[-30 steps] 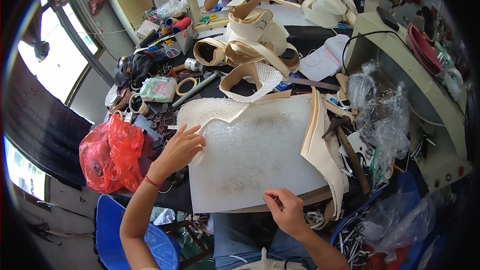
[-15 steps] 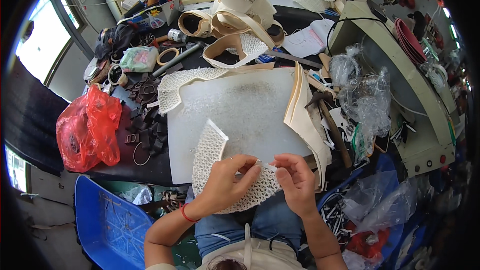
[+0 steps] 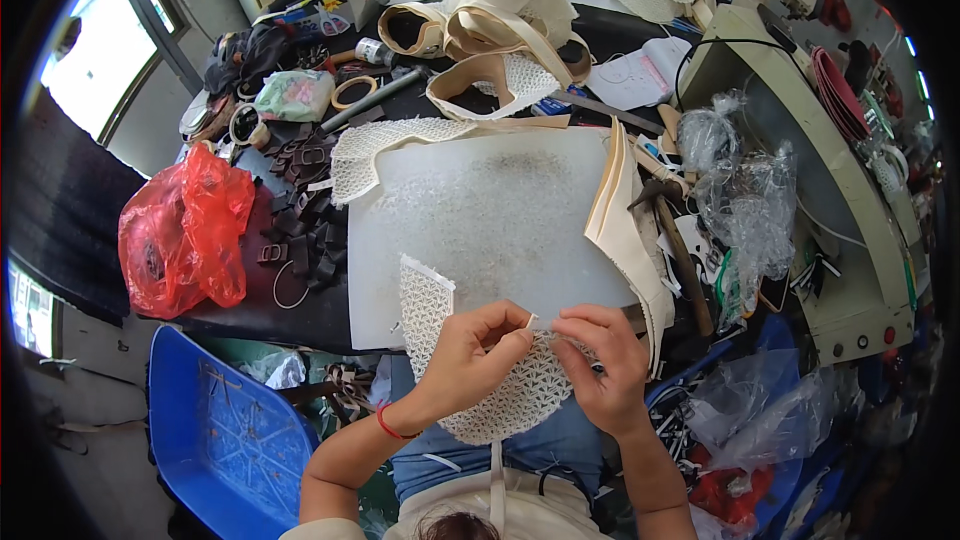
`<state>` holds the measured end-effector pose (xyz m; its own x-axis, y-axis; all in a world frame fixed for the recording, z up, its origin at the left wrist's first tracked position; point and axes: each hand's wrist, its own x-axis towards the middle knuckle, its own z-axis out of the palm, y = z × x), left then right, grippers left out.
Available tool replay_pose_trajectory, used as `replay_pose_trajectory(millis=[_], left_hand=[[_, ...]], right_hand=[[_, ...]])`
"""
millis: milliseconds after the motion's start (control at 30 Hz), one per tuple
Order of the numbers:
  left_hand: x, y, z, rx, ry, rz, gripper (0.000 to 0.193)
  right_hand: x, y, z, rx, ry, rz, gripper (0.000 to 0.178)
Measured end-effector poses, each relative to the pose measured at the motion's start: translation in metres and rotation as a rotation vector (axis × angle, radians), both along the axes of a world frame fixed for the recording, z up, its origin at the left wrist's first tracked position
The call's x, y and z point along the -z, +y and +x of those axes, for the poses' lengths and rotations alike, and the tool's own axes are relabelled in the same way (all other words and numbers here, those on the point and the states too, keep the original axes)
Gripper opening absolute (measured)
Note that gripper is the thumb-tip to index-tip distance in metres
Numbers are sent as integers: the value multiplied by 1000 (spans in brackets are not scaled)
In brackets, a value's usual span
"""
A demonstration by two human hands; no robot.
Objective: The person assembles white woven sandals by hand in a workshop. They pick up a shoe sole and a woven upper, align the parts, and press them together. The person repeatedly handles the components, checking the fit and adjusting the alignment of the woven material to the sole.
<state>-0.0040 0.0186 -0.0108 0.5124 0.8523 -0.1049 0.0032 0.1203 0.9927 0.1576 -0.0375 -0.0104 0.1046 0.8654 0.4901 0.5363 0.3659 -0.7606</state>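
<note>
A cream woven panel with an openwork pattern [image 3: 520, 400] lies across my lap, its pointed end reaching up over the front edge of a pale cutting board [image 3: 470, 220]. My left hand [image 3: 480, 350], with a red cord on the wrist, pinches the panel's upper edge between thumb and forefinger. A small white strip stands up at those fingertips. Close beside it, my right hand [image 3: 603, 355] has its thumb and fingers drawn together at the same edge. What exactly the right fingertips grip is partly hidden.
Stacked cream pieces [image 3: 615, 210] and a hammer [image 3: 680, 260] lie along the board's right side. Dark buckled straps [image 3: 310, 180] and a red plastic bag [image 3: 190, 230] are on the left. A blue bin [image 3: 230, 430] stands at lower left; a beige machine [image 3: 850, 270] at right.
My hands remain at the panel's edge, and the right fingers have closed in nearer the left. More of the panel hangs down over my lap. The whole view has shifted slightly.
</note>
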Motion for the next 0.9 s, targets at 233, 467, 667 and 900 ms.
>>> replay_pose_trajectory(millis=[233,467,667,900], left_hand=[[-7,-5,-1,-42,136,387,8],[-13,-8,-6,12,187,308,4],[-6,-3,-11,-56,68,247,7],[-12,10,-17,-258,181,489,10]], right_hand=[[-22,6,-1,-2,-550,214,20],[-4,3,-7,-69,-282,208,16],[15,7,-6,84,868,-103,7],[37,-57,54,34,539,-339,20]])
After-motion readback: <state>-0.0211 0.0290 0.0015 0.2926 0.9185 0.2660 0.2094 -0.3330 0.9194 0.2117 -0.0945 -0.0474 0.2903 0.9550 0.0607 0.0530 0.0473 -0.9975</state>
